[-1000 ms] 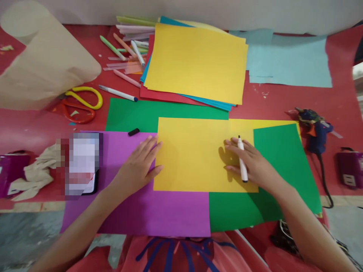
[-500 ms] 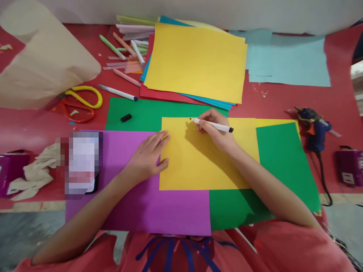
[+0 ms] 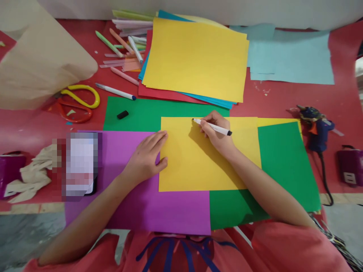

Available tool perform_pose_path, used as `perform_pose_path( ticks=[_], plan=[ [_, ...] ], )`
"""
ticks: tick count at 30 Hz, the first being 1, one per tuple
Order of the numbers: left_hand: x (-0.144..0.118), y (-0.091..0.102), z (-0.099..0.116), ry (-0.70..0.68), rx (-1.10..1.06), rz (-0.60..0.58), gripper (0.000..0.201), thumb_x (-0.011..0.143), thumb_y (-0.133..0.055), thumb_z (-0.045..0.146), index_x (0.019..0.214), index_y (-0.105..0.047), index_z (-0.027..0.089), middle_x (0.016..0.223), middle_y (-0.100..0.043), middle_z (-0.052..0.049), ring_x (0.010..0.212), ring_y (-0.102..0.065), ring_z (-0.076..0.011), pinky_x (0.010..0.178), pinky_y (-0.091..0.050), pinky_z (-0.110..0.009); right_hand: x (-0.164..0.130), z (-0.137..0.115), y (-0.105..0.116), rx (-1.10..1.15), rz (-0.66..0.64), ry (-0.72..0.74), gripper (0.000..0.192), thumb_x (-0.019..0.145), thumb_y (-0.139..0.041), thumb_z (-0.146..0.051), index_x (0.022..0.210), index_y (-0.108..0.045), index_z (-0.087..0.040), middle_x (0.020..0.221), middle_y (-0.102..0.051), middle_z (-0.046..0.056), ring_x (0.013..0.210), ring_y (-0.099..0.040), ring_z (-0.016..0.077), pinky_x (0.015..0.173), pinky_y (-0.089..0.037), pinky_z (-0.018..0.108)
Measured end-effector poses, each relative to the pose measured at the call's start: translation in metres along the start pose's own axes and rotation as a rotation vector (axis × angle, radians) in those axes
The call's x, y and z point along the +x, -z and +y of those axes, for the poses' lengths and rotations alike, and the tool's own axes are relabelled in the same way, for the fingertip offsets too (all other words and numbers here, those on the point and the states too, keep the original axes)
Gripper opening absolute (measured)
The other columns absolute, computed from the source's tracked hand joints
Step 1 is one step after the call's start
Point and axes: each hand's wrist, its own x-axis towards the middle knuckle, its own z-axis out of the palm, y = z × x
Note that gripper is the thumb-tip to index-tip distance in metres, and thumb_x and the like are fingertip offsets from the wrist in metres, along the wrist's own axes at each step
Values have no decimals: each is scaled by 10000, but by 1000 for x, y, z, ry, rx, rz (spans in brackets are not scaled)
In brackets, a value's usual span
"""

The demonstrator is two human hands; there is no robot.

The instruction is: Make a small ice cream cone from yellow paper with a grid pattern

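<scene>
A yellow sheet lies in front of me, over a purple sheet and green sheets. My right hand grips a white marker; its dark tip touches the yellow sheet near the top edge. My left hand lies flat, fingers spread, on the left edge of the yellow sheet and the purple sheet. The marker's black cap rests on the far green sheet.
A stack of coloured paper sits at the back, with pens and paper strips to its left. Scissors, a brown paper roll, a phone and cloth lie left. A glue gun lies right.
My right hand lifted from lying flat on the sheet's right side, turned the marker and brought its tip down near the top edge. My left hand slid slightly right. The cap lies further left.
</scene>
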Motion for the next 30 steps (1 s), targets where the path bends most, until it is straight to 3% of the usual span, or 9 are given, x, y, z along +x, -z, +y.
perform_pose_path(
  ticks=[12,21,30],
  plan=[
    [1,0,1,23,8,30,621,847,-541,251,1424,-356,112,1411,-453,-188,1337,-412,-333,1127,-355,-504,0,-1,-5,-96,-29,69,180,845,-597,-288,727,-493,-203,677,-566,-12,575,-449,107,521,-315,258],
    [1,0,1,8,-27,59,641,844,-552,237,1426,-296,158,1424,-439,-170,1342,-408,-326,1121,-358,-519,0,-4,-10,-98,-79,67,192,838,-603,-317,729,-497,-200,667,-573,-10,569,-436,106,515,-309,258],
    [0,-1,1,42,-61,80,710,826,-585,234,1446,-244,174,1405,-443,-171,1331,-421,-327,1109,-378,-531,0,-9,-17,-130,-121,78,162,830,-582,-294,722,-507,-199,721,-626,7,612,-518,123,550,-350,265]
  ],
)
